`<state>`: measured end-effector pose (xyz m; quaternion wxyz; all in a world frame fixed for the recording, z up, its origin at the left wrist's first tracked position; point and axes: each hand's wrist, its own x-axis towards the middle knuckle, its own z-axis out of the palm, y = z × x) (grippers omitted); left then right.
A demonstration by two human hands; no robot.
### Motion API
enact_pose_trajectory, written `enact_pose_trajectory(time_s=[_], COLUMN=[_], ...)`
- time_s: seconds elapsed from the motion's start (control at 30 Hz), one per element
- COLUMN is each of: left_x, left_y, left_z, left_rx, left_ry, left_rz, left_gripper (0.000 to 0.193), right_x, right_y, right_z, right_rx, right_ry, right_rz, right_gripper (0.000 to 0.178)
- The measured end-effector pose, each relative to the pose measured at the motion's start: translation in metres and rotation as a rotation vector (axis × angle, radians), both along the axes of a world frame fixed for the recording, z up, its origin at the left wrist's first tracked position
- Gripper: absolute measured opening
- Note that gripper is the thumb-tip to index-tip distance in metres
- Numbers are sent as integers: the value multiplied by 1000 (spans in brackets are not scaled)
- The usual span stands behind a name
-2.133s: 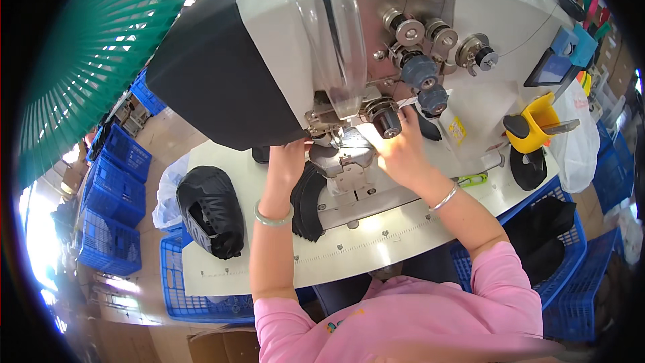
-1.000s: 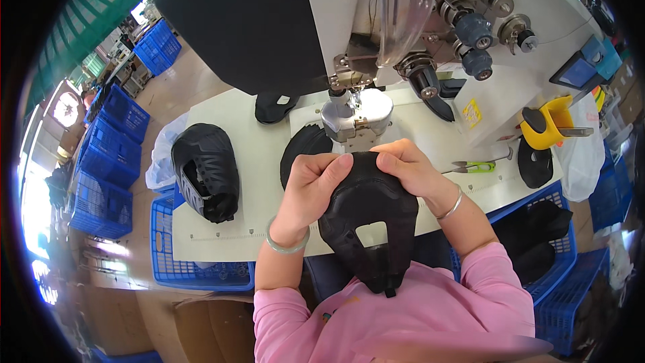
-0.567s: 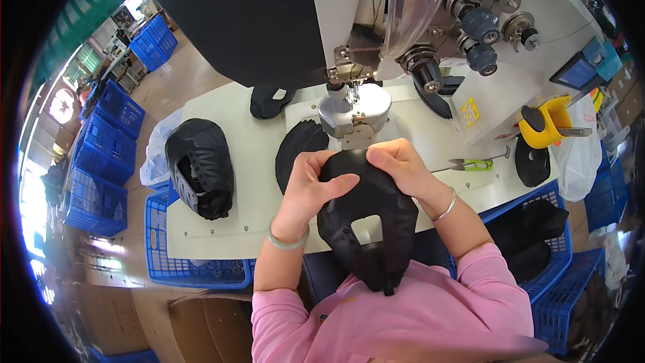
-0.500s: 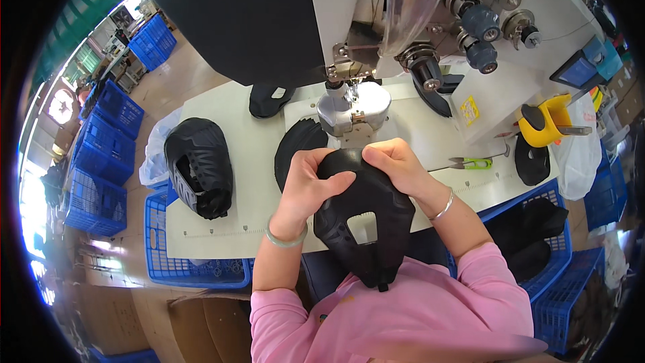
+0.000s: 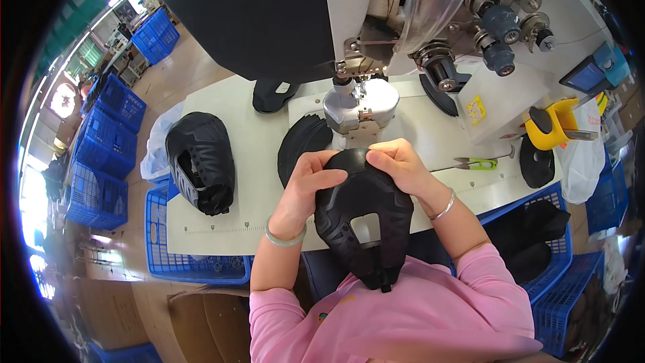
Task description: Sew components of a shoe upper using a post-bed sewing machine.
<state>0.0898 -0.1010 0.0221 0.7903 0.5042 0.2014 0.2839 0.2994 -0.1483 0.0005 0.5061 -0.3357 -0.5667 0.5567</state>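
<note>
Between my two hands is a black shoe upper [image 5: 364,195], its toe end toward the sewing machine and its heel end against my pink shirt. My left hand [image 5: 312,178] grips the left side of the toe, thumb lying across the top. On the right side, my right hand [image 5: 398,167] pinches the toe edge with the thumb on top; its other fingers are partly hidden underneath. Just beyond the toe stands the metal sewing head [image 5: 361,109] of the machine, apart from the upper. A fan of black pieces [image 5: 301,144] lies beside my left hand.
Stitched black uppers [image 5: 200,165] sit on the left of the white table [image 5: 255,181]. Green-handled snips [image 5: 478,163] and a yellow holder [image 5: 556,123] are at the right. Blue baskets [image 5: 198,267] stand below the table edge. The machine body [image 5: 497,104] rises at the far right.
The view has shifted slightly, so the machine and table appear a little farther right. Both hands keep their hold on the upper, with little movement.
</note>
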Motion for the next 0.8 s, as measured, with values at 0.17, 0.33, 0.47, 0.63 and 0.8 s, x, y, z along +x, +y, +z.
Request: enact_pose_trajectory(time_s=[0.17, 0.33, 0.47, 0.63, 0.8], left_x=[-12, -75, -177, -247, -251], left_y=[-9, -1, 64, 149, 181], left_z=[-2, 4, 8, -8, -27], left_rx=[220, 347, 730, 913, 914], left_ry=[168, 301, 1068, 1229, 1051], left_rz=[98, 524, 1124, 1384, 1190], left_gripper=[33, 42, 62, 76, 57], right_x=[-1, 2, 23, 61, 121], right_y=[2, -25, -53, -89, -137], right_z=[-3, 16, 11, 6, 7], right_rx=[-16, -269, -182, -241, -270], right_ry=[-82, 232, 13, -296, -668], right_rz=[-29, 129, 236, 8, -525], right_gripper=[34, 32, 27, 25, 18])
